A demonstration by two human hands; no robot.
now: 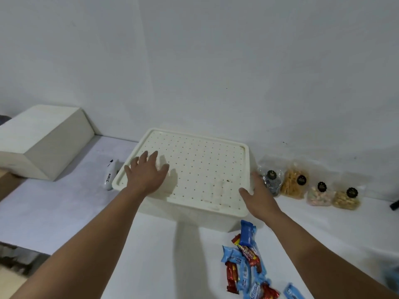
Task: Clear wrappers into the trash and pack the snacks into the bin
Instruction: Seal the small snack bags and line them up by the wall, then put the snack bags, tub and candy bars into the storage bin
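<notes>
Both hands reach the lidded bin (216,219) at frame centre, the left hand (145,174) spread flat on the lid (194,167) near its left edge, the right hand (260,197) open at its lower-right corner, with snack bars (246,260) lying below.

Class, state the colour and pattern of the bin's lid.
The lid is cream-white, dotted with a regular grid of small holes; the head view shows it best.

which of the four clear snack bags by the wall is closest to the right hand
The dark-filled bag, leftmost of the four, sits right beside the right hand at the bin lid's corner. The other three hold orange, pale pink and yellow snacks farther right.
</notes>
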